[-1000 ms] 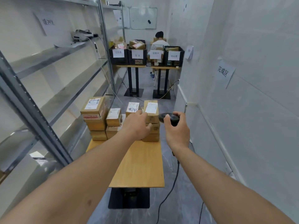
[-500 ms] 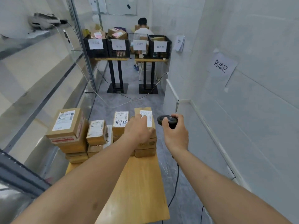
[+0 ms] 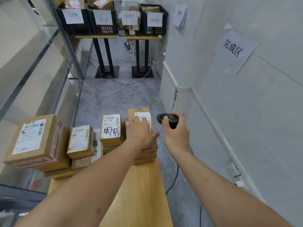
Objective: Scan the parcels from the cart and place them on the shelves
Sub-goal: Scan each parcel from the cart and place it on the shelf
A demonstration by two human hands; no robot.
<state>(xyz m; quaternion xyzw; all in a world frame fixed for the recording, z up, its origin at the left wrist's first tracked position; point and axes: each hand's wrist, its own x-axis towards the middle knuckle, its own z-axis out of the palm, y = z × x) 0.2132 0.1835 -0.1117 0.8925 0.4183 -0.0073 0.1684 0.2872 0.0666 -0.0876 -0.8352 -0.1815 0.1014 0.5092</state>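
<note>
Several cardboard parcels with white labels are stacked at the far end of the wooden cart top. My left hand lies on the top parcel of the right stack, fingers over its label and thumb down its right side. Just right of that stack, my right hand grips a black corded barcode scanner, head tilted toward the parcel. A hand-marked parcel tops the middle stack. A large parcel tops the left stack. The metal shelves run along the left.
A white wall with a paper sign closes the right side. Beyond the cart, black labelled crates sit on two stands, with cables across the grey floor. A person's feet show behind the stands. The scanner cable hangs by the cart's right edge.
The view has tilted down and come nearer the parcels. My left hand has slid further over the right stack's top parcel. My right hand keeps the scanner beside it.
</note>
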